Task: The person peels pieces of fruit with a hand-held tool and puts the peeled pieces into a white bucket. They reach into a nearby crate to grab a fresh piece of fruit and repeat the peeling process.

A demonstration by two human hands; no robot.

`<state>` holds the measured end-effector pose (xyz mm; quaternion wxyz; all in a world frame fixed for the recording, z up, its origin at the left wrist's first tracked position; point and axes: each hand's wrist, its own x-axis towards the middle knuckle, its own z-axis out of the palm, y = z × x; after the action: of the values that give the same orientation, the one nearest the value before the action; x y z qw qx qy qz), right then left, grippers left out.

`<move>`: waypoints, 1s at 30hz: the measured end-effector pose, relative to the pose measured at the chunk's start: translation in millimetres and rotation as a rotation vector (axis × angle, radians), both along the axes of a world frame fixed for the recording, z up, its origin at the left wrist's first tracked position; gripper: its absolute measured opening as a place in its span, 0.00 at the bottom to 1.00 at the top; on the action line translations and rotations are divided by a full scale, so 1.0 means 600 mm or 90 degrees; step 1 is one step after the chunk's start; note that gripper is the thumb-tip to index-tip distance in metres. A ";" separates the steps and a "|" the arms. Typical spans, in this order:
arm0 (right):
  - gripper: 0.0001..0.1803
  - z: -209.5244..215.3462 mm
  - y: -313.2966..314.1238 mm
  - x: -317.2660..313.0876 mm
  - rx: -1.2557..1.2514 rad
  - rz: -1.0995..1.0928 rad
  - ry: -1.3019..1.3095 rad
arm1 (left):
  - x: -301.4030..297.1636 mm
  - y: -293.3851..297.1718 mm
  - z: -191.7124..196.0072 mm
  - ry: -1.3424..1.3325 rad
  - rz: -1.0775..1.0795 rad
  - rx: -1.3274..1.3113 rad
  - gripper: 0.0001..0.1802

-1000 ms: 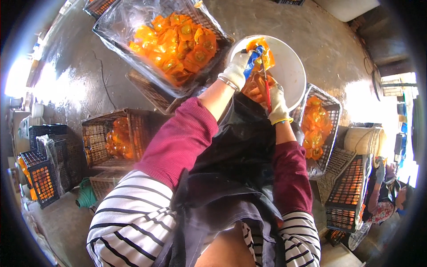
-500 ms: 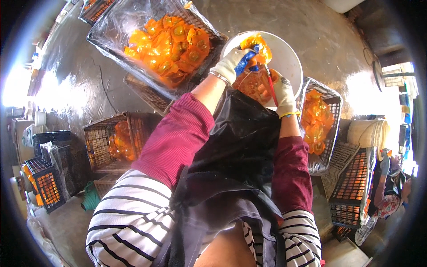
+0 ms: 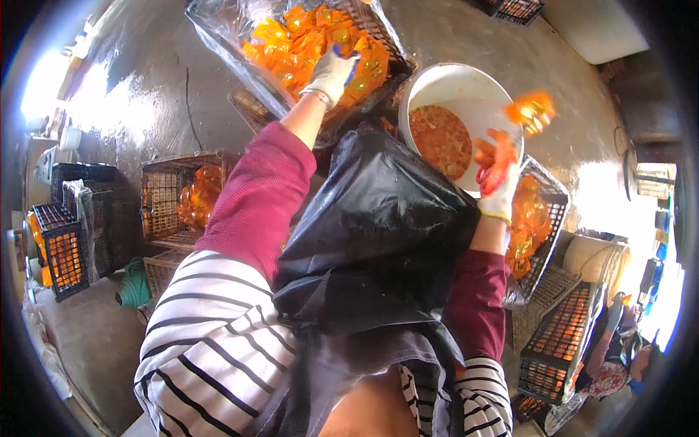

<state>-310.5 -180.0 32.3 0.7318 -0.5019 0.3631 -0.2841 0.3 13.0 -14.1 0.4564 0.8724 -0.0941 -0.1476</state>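
Note:
My left hand (image 3: 331, 76), in a white glove with blue fingertips, reaches over the heap of orange plastic packets (image 3: 306, 51) in a plastic-lined crate (image 3: 393, 33). Its fingers look spread against the packets, none clearly gripped. My right hand (image 3: 499, 178), gloved and stained orange at the fingers, is at the right rim of a white bucket (image 3: 429, 80). Red-handled scissors (image 3: 492, 175) are in it, their blades hard to make out. A blurred orange packet (image 3: 531, 111) is just beyond that hand, outside the bucket; whether they touch is unclear. Chunky orange-red contents (image 3: 440, 142) lie inside the bucket.
A crate of orange packets (image 3: 530, 226) stands at my right, beside the bucket. Another crate (image 3: 164, 197) is at my left. Black crates (image 3: 561, 320) are stacked lower right, near another person (image 3: 615, 364). A dark apron (image 3: 364, 218) covers my lap.
My left hand has left the bucket and moved to the packets in the lined crate. My right hand has shifted to the bucket's rim, and an orange packet is now outside, to the right.

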 end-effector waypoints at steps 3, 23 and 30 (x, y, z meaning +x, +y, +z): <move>0.30 -0.020 -0.044 -0.027 0.148 -0.077 -0.291 | 0.043 0.023 -0.100 -0.009 -0.075 0.115 0.30; 0.29 -0.053 -0.031 -0.008 0.170 -0.057 -0.166 | -0.018 -0.025 -0.113 -0.251 -0.306 0.314 0.19; 0.27 -0.056 0.001 -0.016 0.060 0.108 0.023 | -0.021 -0.016 -0.027 0.401 0.042 -0.562 0.13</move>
<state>-320.1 -179.5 -1.1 0.7693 -0.5009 0.3454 -0.1949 -12.5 3.2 -30.1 0.7900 0.5137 0.0215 -0.3340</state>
